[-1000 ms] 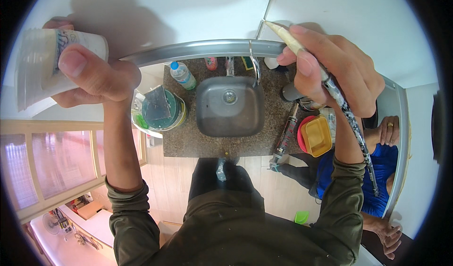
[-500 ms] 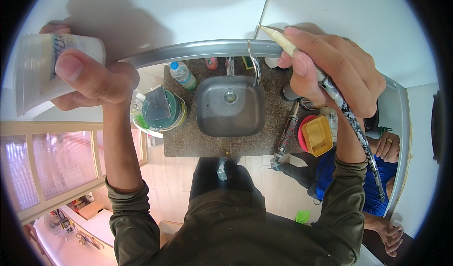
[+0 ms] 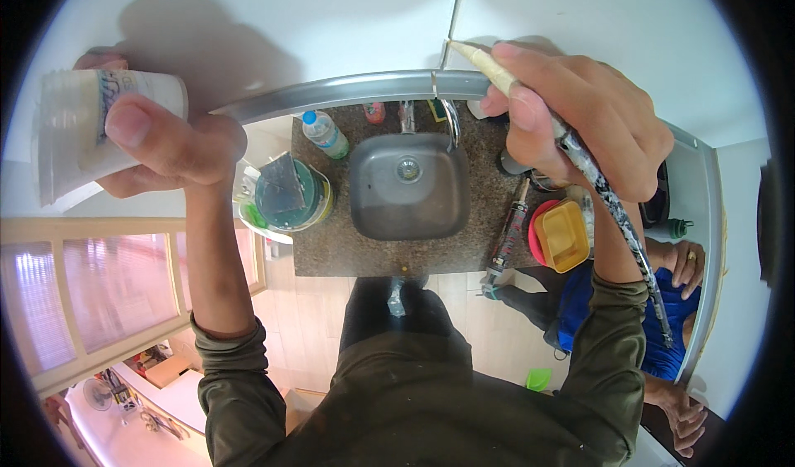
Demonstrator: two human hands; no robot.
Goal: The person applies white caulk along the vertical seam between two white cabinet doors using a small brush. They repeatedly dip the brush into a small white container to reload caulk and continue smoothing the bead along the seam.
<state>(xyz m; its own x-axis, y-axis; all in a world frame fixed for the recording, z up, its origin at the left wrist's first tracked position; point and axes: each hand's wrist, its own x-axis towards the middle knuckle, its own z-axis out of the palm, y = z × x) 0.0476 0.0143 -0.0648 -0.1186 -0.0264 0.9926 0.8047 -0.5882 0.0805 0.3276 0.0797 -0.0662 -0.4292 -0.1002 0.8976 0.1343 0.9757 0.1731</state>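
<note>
My left hand (image 3: pixel 178 140) is closed round a white plastic cup (image 3: pixel 74 136), thumb across its printed side; its contents are hidden. The cup lies tilted close to the white wall panel at the upper left. In my right hand (image 3: pixel 588 119), held like a pen, is a slim paintbrush-like tool (image 3: pixel 600 181) with a tapered cream front and a black-and-white speckled handle. Its tip touches or nearly touches the dark joint line (image 3: pixel 455 12) between two white panels (image 3: pixel 580 3), just above the metal rail (image 3: pixel 331 89).
Below lies a speckled counter (image 3: pixel 331 247) with a sink (image 3: pixel 407 210) and faucet (image 3: pixel 451 123). On it stand a water bottle (image 3: pixel 325 134), a bucket (image 3: pixel 319 194), a caulking gun (image 3: pixel 508 235) and a yellow container (image 3: pixel 563 235). Another person's hand (image 3: pixel 686 264) and blue shirt (image 3: pixel 580 310) show at right.
The view has shifted slightly, moving the counter a little rightward. The tool's tip stays at the joint, slightly higher in the picture; both hands keep their grips.
</note>
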